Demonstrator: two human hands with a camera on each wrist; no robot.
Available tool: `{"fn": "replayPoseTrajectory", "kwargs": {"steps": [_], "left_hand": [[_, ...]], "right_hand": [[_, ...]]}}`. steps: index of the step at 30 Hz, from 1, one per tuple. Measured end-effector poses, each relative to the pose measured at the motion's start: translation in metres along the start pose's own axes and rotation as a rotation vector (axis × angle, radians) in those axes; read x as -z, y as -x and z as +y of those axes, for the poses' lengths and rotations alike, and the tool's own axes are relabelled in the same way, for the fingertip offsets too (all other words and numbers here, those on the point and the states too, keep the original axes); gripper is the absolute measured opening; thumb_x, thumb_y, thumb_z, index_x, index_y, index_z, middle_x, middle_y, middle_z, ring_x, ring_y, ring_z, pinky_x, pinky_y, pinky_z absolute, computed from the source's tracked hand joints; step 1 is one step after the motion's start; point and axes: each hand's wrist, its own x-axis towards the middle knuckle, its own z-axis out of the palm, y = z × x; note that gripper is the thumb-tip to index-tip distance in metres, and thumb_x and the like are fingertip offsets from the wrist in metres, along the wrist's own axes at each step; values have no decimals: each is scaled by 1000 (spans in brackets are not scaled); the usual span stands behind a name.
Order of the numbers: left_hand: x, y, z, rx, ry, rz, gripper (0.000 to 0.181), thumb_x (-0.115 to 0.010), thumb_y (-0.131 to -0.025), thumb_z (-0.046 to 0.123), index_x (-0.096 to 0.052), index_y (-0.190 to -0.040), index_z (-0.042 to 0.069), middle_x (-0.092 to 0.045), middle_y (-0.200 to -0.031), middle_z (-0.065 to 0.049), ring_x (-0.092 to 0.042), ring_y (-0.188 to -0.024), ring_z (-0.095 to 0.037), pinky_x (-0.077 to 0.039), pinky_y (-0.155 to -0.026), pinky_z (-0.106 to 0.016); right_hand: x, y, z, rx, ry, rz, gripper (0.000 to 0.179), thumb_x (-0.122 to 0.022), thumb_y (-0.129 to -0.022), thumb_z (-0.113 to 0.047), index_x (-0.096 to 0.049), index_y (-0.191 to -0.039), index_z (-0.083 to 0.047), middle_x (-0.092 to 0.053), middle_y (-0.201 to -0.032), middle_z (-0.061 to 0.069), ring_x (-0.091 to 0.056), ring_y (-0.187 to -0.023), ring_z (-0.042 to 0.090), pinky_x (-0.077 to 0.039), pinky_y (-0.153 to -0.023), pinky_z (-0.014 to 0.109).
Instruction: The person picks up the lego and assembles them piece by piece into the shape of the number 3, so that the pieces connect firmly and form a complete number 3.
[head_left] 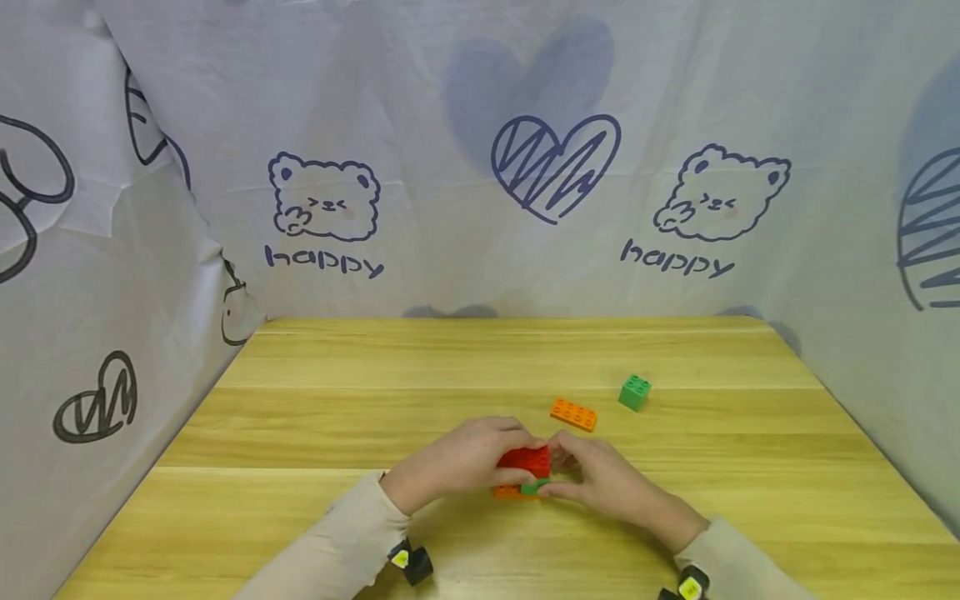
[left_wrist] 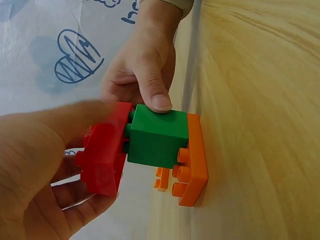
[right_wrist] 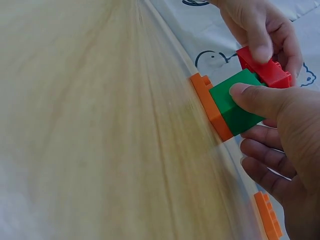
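Note:
My left hand (head_left: 476, 457) grips a red toy building brick (left_wrist: 102, 155) between thumb and fingers. The red brick sits tilted against the studs of a square green brick (left_wrist: 159, 139), with a gap showing along one side. That green brick stands on one end of a flat orange brick (left_wrist: 199, 165), whose bare studs show at the other end. My right hand (head_left: 611, 483) holds the green brick, its thumb pressed on the side. The orange brick lies on the table. In the head view the hands hide much of the stack.
A second flat orange brick (head_left: 573, 415) lies on the wooden table (head_left: 337, 400) just beyond my right hand. Farther back and right stands another green brick (head_left: 635, 392). A white printed cloth (head_left: 435, 250) hangs behind the table and along its sides.

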Motion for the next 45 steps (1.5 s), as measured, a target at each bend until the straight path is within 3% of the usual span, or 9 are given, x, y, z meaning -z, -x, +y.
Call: {"fn": "replayPoseTrajectory", "kwargs": {"steps": [10,15,24,29,35,41,45], "left_hand": [[0,1,4,-20,-79,61,36,-66,-94,33,-67,-124,13,-64,-104,2,-57,-83,-4,-46,-71,-11],[0,2,5,-14,-82,68,38,-68,-93,34,-66,-126,15,-64,-102,3,-56,-82,-4,-45,-69,-11],[-2,0,9,3,-73,113,34,-74,-89,30,-72,-117,11,-66,-93,1,-53,-72,-2,-42,-61,-10],[-6,1,10,-15,-126,139,35,-72,-90,32,-72,-118,10,-67,-91,2,-53,-68,-2,-40,-58,-9],[-8,2,11,-31,-169,157,36,-71,-91,34,-72,-119,12,-67,-93,2,-55,-71,-4,-42,-60,-11],[-12,5,8,-103,-227,192,35,-68,-93,34,-71,-121,12,-68,-96,3,-59,-75,-6,-47,-67,-16],[-12,7,8,-117,-260,189,37,-65,-95,34,-68,-125,13,-69,-100,3,-61,-80,-8,-50,-71,-19]], "right_hand": [[1,-1,-2,-1,14,2,33,-72,-87,-40,-57,-111,-23,-65,-103,-14,-65,-92,7,-54,-81,28],[2,-2,-2,-6,22,7,33,-72,-87,-41,-57,-109,-23,-65,-101,-14,-65,-91,9,-54,-80,29],[2,-2,-3,0,14,12,31,-73,-87,-37,-57,-108,-22,-65,-101,-14,-64,-91,8,-54,-81,28],[2,-1,-4,2,9,13,32,-74,-87,-36,-58,-111,-21,-65,-102,-14,-64,-91,7,-54,-81,28],[3,0,-5,-5,30,12,32,-74,-87,-36,-58,-110,-21,-65,-100,-13,-64,-90,8,-54,-80,27],[1,1,-5,4,24,5,32,-73,-87,-38,-58,-110,-22,-65,-101,-12,-64,-90,8,-54,-79,27],[1,1,-5,10,32,4,34,-73,-87,-41,-58,-111,-23,-65,-102,-12,-64,-90,9,-54,-80,28]]}}
